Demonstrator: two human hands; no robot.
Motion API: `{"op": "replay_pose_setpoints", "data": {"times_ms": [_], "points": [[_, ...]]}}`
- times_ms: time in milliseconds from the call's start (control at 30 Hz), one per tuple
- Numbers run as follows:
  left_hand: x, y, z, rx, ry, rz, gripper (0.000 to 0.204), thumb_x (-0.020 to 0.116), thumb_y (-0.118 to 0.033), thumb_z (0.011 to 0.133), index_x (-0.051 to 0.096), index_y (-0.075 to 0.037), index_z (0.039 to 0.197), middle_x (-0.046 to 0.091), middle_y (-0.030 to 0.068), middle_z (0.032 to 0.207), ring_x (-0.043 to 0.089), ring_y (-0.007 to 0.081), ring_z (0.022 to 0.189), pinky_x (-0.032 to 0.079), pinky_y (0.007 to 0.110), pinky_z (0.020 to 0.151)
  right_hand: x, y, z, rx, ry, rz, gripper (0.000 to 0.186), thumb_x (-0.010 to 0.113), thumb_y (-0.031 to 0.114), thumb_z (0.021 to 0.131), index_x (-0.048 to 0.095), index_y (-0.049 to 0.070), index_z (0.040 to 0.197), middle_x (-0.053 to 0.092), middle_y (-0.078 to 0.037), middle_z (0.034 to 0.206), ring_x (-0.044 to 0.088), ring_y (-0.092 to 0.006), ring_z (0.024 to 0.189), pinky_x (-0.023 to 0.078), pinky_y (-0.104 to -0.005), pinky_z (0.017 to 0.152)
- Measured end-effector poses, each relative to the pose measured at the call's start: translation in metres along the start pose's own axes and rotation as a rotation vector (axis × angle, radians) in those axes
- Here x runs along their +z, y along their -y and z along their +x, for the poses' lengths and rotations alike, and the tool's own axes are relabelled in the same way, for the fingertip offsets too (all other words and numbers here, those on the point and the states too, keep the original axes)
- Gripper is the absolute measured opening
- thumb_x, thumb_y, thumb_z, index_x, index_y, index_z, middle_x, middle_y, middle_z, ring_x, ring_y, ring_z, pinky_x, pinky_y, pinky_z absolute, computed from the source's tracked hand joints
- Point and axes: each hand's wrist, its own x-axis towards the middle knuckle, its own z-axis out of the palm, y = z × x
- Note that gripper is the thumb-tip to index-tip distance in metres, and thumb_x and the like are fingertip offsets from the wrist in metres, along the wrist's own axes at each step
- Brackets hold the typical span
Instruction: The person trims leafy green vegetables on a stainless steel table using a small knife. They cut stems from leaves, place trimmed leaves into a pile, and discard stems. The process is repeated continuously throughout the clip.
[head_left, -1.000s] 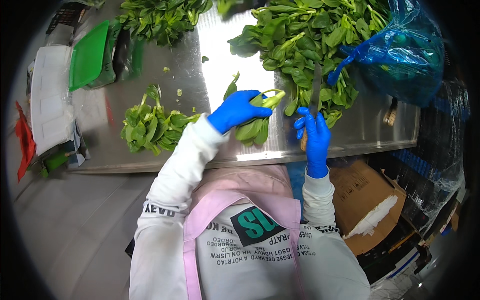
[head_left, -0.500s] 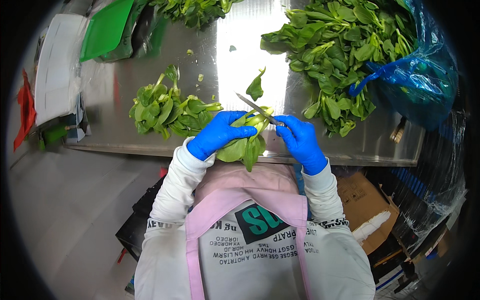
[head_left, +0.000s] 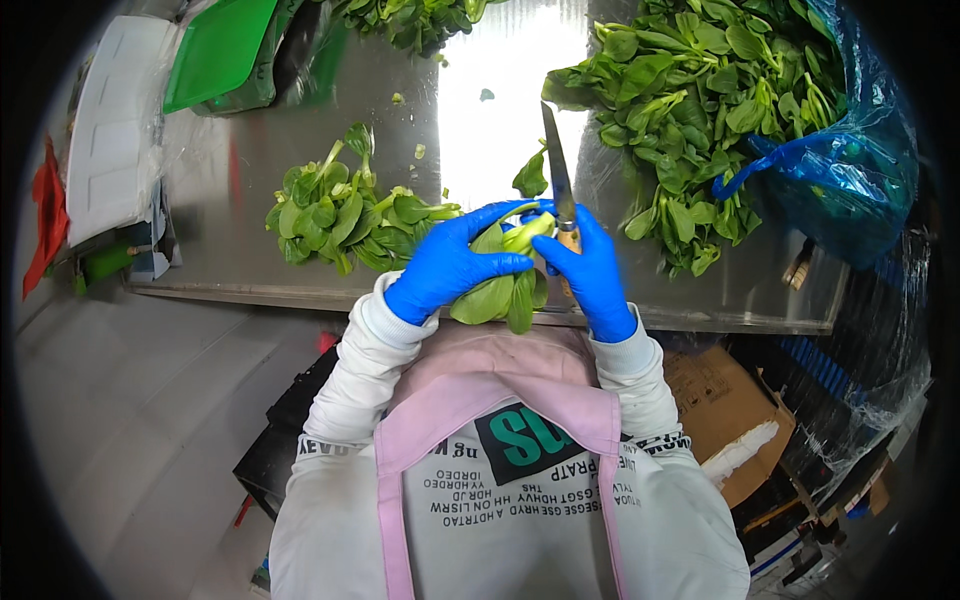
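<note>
In blue gloves, my left hand (head_left: 455,262) grips a leafy green bunch (head_left: 500,295) by its pale stem end, with the leaves hanging down. Close against it, my right hand (head_left: 585,260) is closed round the wooden handle of a knife (head_left: 557,165), its blade pointing up and away from me. The thumb of that hand is at the pale stems. A single leaf (head_left: 530,173) lies just beyond my hands. A small pile of greens (head_left: 330,220) is to the left, and a large heap (head_left: 700,90) to the right.
The steel table (head_left: 250,260) has its edge before me. A blue plastic bag (head_left: 840,190) is at the right, a green tray (head_left: 220,50) and white container (head_left: 115,130) at the left, more greens (head_left: 410,20) at the back. A cardboard box (head_left: 720,400) sits below right.
My left hand has come nearer to me with the bunch. My right hand brought the blade across the stems half a second ago and has now swung it upright.
</note>
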Motion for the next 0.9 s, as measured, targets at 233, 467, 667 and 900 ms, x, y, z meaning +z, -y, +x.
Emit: {"op": "replay_pose_setpoints", "data": {"times_ms": [233, 467, 667, 900], "points": [[-0.045, 0.041, 0.009, 0.124, -0.419, 0.745, 0.040, 0.066, -0.020, 0.081, 0.057, 0.000, 0.115, 0.061, 0.0123, 0.103, 0.059, 0.0228, 0.091, 0.045, 0.032, 0.084, -0.003, -0.010, 0.008, 0.049, -0.178, 0.192, 0.028, 0.070, 0.014, 0.080, 0.057, 0.002, 0.101, 0.055, -0.001, 0.069, 0.047, -0.0055, 0.052, 0.037, -0.0196, 0.046], [-0.011, -0.012, -0.002, 0.279, -0.098, 0.618, 0.052, 0.071, -0.024, 0.077, 0.052, -0.004, 0.121, 0.060, 0.0164, 0.108, 0.059, 0.0270, 0.098, 0.045, 0.034, 0.085, 0.011, -0.001, 0.012, 0.055, -0.220, 0.093, 0.027, 0.069, 0.013, 0.080, 0.056, 0.002, 0.102, 0.060, -0.004, 0.075, 0.047, -0.0051, 0.052, 0.037, -0.0192, 0.045], [-0.054, -0.014, 0.067, -0.045, -0.140, 0.378, 0.046, 0.068, -0.029, 0.080, 0.058, -0.001, 0.116, 0.063, 0.0118, 0.108, 0.058, 0.0193, 0.100, 0.043, 0.031, 0.089, 0.007, -0.004, 0.022, -0.105, -0.418, 0.187, 0.028, 0.058, 0.018, 0.089, 0.055, -0.001, 0.110, 0.065, -0.012, 0.095, 0.046, -0.0064, 0.052, 0.037, -0.0196, 0.046], [-0.127, -0.009, 0.190, 0.172, -0.422, 0.815, 0.051, 0.062, -0.037, 0.081, 0.052, -0.006, 0.120, 0.054, 0.0116, 0.120, 0.052, 0.0263, 0.107, 0.040, 0.035, 0.093, -0.009, -0.013, 0.007, -0.053, -0.454, 0.162, 0.028, 0.055, 0.018, 0.090, 0.055, -0.002, 0.111, 0.066, -0.011, 0.094, 0.046, -0.0057, 0.052, 0.035, -0.0192, 0.045]]}}
